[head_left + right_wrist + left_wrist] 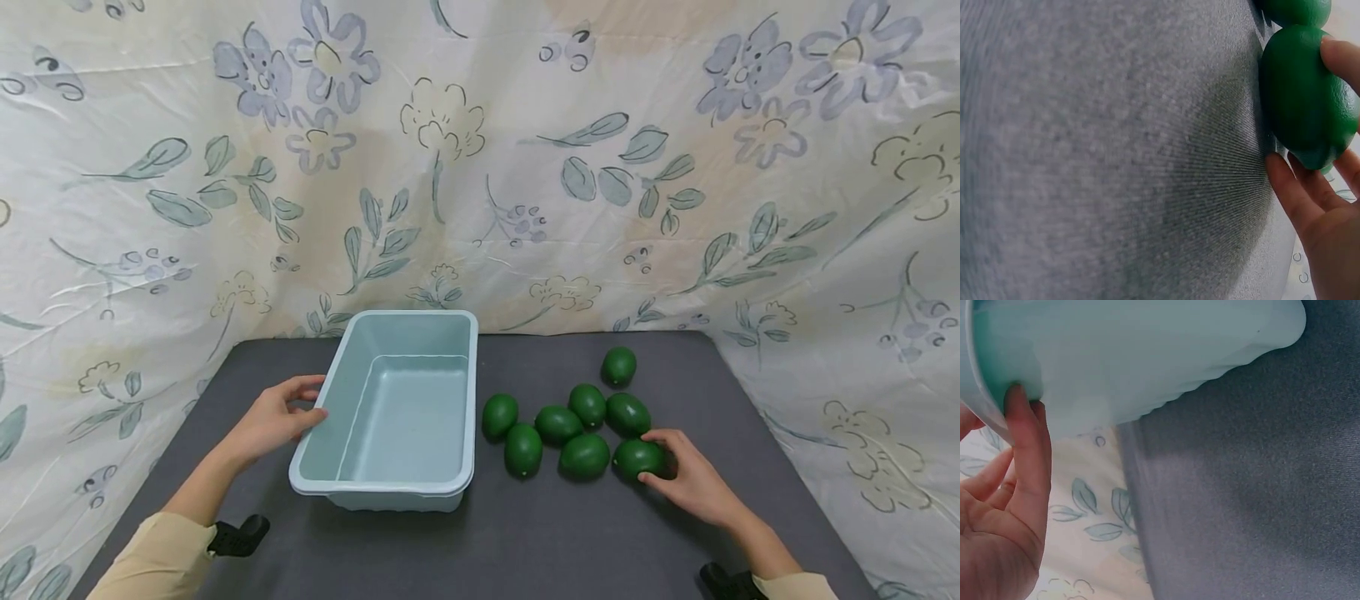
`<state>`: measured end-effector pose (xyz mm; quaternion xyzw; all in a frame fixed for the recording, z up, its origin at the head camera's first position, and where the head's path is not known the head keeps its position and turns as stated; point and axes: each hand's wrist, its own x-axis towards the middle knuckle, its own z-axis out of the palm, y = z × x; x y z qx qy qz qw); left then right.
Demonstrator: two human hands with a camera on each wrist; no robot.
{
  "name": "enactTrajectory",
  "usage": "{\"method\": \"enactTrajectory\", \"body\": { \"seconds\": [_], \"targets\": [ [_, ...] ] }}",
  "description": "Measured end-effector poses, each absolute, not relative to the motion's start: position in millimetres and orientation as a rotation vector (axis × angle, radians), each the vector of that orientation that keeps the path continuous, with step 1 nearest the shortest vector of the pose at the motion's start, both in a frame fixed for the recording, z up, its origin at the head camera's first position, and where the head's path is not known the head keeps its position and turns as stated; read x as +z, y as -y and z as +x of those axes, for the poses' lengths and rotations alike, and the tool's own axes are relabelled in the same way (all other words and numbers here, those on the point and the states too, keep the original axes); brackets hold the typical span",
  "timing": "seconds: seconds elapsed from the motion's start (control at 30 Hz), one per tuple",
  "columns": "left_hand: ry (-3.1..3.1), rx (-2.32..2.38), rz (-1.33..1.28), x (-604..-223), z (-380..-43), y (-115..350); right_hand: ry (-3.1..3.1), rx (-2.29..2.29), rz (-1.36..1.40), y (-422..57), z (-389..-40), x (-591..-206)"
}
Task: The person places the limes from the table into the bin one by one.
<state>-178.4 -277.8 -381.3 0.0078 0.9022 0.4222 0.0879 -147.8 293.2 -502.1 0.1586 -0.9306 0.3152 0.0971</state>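
A pale blue-green plastic basin (405, 417) stands left of the middle of the table. My left hand (273, 421) grips its left rim, thumb over the edge and fingers outside; the left wrist view shows this hand (1007, 494) against the basin wall (1122, 356). At the right, my right hand (693, 475) holds a glossy dark green oval fruit (636, 460), like a lime or avocado, between thumb and fingers. In the right wrist view the thumb touches this fruit (1294, 87), with fingers curled around its end. It appears to rest on the table.
Several matching green fruits lie between the basin and my right hand, including one beside the basin (499, 417) and one farther back (618, 367). A dark grey cloth (540, 542) covers the table. Behind and beside it hangs a floral sheet (480, 167).
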Motion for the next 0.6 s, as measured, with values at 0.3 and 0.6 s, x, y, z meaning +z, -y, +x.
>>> {"method": "enactTrajectory", "body": {
  "seconds": [0.3, 0.6],
  "targets": [
    [-2.671, 1.28, 0.039, -381, -178, 279, 2.777, 0.998, 0.471, -292, -147, -502],
    [-2.655, 1.296, 0.047, -380, -178, 278, 2.781, 1.008, 0.461, -294, -147, -490]
  ]
}}
